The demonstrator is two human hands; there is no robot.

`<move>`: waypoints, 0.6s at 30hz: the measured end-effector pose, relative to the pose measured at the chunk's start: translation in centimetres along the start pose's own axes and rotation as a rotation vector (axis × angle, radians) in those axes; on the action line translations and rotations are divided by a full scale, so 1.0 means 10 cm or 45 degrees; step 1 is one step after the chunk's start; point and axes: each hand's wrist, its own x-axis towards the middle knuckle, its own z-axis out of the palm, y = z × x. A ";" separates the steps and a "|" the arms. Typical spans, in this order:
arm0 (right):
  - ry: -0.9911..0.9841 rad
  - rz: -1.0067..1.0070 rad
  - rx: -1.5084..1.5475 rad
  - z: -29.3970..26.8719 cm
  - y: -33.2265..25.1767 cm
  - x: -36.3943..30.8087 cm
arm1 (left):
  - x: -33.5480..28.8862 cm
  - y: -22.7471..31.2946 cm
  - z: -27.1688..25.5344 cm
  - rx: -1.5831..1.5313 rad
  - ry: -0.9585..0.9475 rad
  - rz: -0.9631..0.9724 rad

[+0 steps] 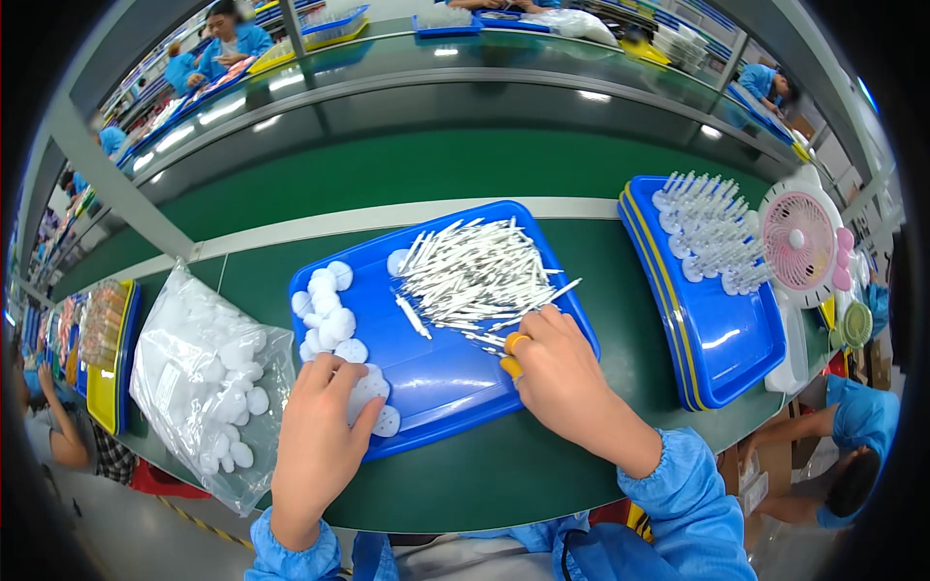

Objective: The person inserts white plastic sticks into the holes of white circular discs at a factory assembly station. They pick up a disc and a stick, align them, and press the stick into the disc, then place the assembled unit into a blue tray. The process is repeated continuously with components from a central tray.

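Note:
A blue tray (446,387) lies before me on the table. White slim sticks (475,271) are heaped in its far right part, some with dark ends. Round white discs (334,324) lie along its left side, overlapping. My left hand (325,407) curls over the tray's near left corner, with thumb and fingers around a white disc with small holes (366,392). At the near edge of the stick heap is my right hand (557,363), wearing yellow finger covers (513,353). Its fingertips are pinched together beside stick ends; what they grip is hidden.
A clear bag of white discs (208,373) lies left of the tray. At the right, stacked trays (722,339) carry upright sticks on disc bases (712,232), beside a pink-and-white fan (799,237). Beyond runs a green conveyor belt (436,165). Other people sit around the room.

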 end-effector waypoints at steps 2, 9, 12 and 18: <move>0.000 0.016 0.029 0.01 -0.01 0.01 | -0.03 -0.02 -0.04 0.015 -0.003 0.001; -0.069 0.116 0.450 -0.08 -0.12 -0.05 | 0.09 -0.01 -0.03 -0.020 -0.085 0.069; -0.031 0.112 0.692 -0.12 -0.25 -0.06 | 0.13 0.00 -0.07 0.026 -0.120 0.131; 0.011 -0.032 0.825 -0.21 -0.30 -0.09 | 0.31 0.19 -0.01 -0.273 -0.065 0.039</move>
